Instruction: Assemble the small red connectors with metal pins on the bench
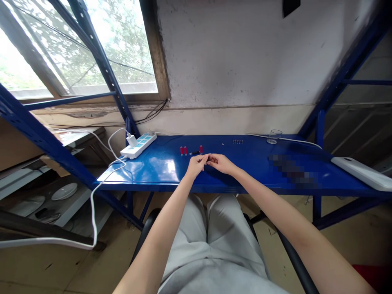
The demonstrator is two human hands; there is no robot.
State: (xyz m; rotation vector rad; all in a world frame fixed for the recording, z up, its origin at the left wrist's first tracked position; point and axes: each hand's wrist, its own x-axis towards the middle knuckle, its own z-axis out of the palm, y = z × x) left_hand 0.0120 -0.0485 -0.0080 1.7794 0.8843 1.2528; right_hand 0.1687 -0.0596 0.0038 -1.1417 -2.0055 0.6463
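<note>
My left hand (197,162) and my right hand (219,162) meet over the middle of the blue metal shelf (159,167), fingertips pinched together around something too small to name. Just beyond them lie two small red pieces (183,150), a short black piece (194,153) and a third red piece (201,149). Both forearms reach forward from my lap.
A white power strip (138,145) with a plugged charger and white cable lies at the shelf's left back. A row of tiny dark parts (238,141) and a small glass (274,136) sit further back right. A white flat object (363,172) rests at the right edge.
</note>
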